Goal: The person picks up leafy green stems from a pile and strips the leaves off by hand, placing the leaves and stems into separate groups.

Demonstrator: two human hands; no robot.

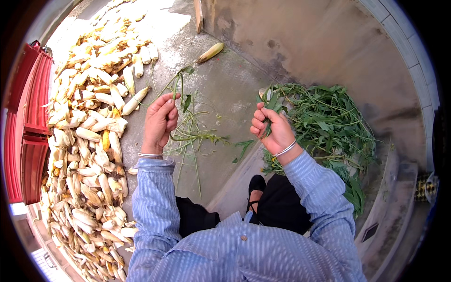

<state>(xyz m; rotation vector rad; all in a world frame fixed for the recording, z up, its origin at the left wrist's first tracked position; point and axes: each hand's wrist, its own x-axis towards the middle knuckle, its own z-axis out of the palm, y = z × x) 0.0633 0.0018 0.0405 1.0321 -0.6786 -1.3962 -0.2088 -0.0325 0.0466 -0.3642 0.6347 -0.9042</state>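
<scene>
Pinched in my left hand (161, 120) is a green plant stem (176, 84). It bends over at the top, where a few leaves hang, and a thicker piece trails below toward the right. My right hand (271, 124) is closed around a small bunch of green leaves (272, 105). Just beyond that hand lies a large heap of leafy green stems (324, 120) against the wall. Thin stripped stems (192, 135) are scattered on the concrete floor (218, 169) under and between my hands.
Ears of corn in dry husks (91, 141) cover the floor along the left. A single corn ear (210, 53) lies apart near the wall (299, 42). Red panels (33, 123) stand at the far left. A ledge (380, 204) runs along the lower right.
</scene>
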